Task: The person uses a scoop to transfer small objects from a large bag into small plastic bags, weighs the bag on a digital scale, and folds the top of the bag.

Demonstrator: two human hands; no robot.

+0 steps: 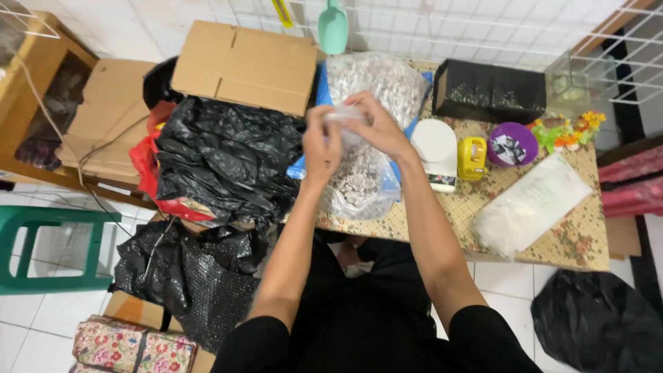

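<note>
Nearest to us, below the big clear sack (366,179) of pale gravel-like bits that serves as our landmark, our lap in black clothing fills the bottom of the view. Left of it on the tiled floor sit a crumpled black plastic bag (186,273) and a floral-patterned box (128,349), with a green stool (48,252) farther left. Right of our lap lies another black bag (597,328).

Above the sack we raise both hands. Our left hand (322,145) and our right hand (373,124) are closed together on a small clear plastic bag (345,116), pinching its top between the fingers; the little bag hangs directly over the sack, clear of the desk (580,242) with its flowered cloth.

Right of the sack, on the desk, stand a white kitchen scale (436,152), a yellow tape dispenser (472,157) and a purple round tub (512,144); nearer us lies a stack of clear empty bags (532,204). Left of the sack, a heap of black plastic (224,155) covers something red.

Beyond the sack rest a brown cardboard box (245,65), a black box (490,91) and, farthest off, a mint-green scoop (333,27) against a white wire grid (483,27). Small bright plastic flowers (570,131) sit at the far right corner.
</note>
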